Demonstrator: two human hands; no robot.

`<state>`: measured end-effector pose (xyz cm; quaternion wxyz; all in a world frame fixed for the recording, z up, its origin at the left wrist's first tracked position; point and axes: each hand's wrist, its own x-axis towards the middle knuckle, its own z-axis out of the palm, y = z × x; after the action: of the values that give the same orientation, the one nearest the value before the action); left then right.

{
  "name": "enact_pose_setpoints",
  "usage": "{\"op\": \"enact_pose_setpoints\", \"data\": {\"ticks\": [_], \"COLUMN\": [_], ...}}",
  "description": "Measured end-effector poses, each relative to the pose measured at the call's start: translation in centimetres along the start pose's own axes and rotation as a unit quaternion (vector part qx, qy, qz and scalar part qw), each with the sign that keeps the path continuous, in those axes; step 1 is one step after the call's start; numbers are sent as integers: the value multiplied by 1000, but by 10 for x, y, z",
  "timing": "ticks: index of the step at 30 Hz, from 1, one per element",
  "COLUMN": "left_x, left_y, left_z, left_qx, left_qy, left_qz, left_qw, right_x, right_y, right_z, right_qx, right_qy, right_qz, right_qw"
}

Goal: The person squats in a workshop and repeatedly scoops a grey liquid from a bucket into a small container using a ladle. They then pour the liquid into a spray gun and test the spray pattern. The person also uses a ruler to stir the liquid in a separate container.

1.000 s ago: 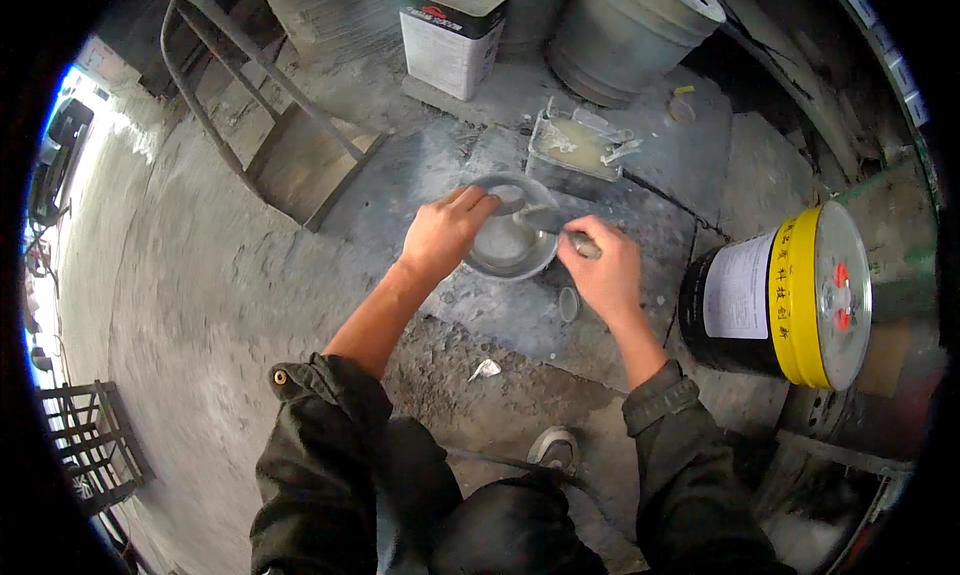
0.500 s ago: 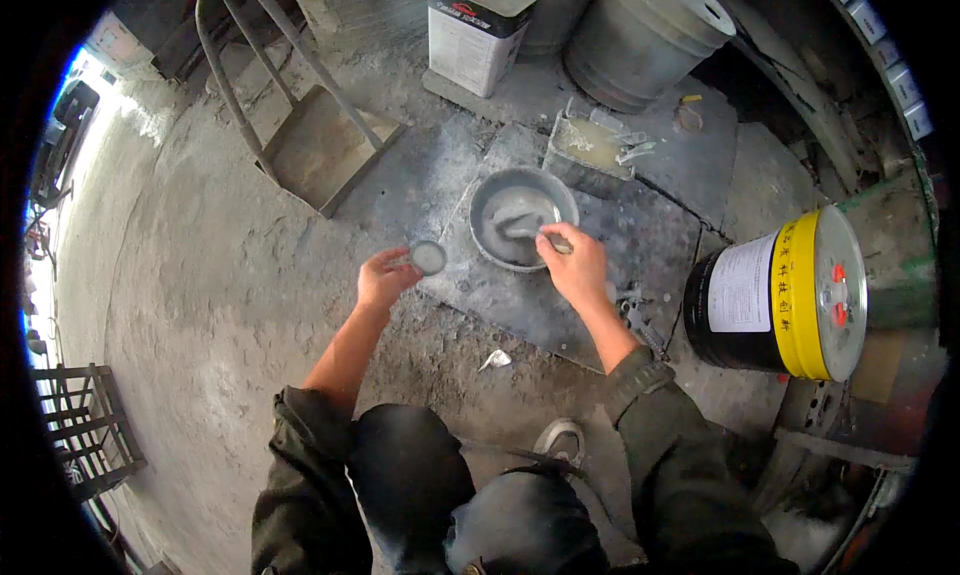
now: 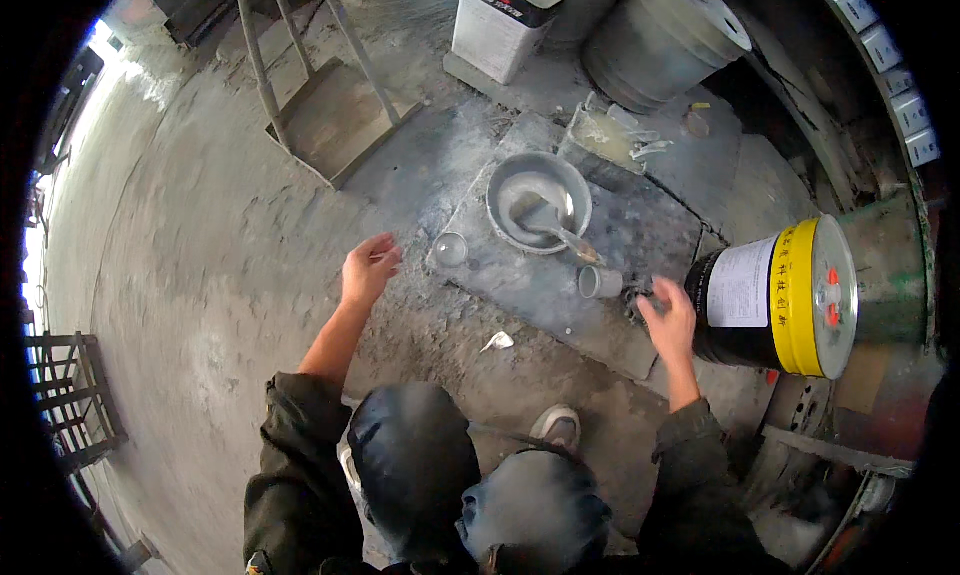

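Note:
A grey metal bowl [image 3: 505,180] on the slab holds grey paste, with a scraper [image 3: 575,245] resting in it, handle over the rim. My left hand [image 3: 370,270] hangs empty with fingers apart, left of a small round clear dish [image 3: 452,247] on the slab. My right hand [image 3: 668,320] is open, with nothing visibly held, near a tipped grey cup [image 3: 599,282] and a dark metal object [image 3: 633,300] too indistinct to name.
A black and yellow drum [image 3: 795,295] lies on its side at right. Behind the bowl are a crusted container of cloudy liquid [image 3: 605,133], a metal can [image 3: 495,40] and grey drums [image 3: 660,45]. A scoop-like tray with bar handles [image 3: 335,125] is back left, a dark rack [image 3: 75,400] far left.
My left hand has released the round dish onto the slab and moved back from it. My right hand has let go of the scraper and moved right, toward the yellow drum.

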<state>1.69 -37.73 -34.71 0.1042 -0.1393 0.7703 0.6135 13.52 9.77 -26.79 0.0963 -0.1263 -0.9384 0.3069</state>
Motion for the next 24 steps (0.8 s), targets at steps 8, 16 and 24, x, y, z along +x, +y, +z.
{"op": "enact_pose_setpoints", "data": {"ticks": [8, 16, 24], "left_x": [-46, -67, -69], "left_y": [19, 85, 128], "left_z": [-20, -8, 45], "left_qx": [-338, -536, -67], "left_qy": [-158, -309, -428], "left_qz": [-146, -130, -2], "left_qw": [916, 775, 901], "right_x": [-50, -55, -49], "right_y": [57, 72, -53], "right_z": [13, 5, -8], "right_qx": [-156, -132, 363], "right_qy": [3, -30, 8], "right_qz": [-4, 16, 276], "right_qw": [988, 991, 890]}}
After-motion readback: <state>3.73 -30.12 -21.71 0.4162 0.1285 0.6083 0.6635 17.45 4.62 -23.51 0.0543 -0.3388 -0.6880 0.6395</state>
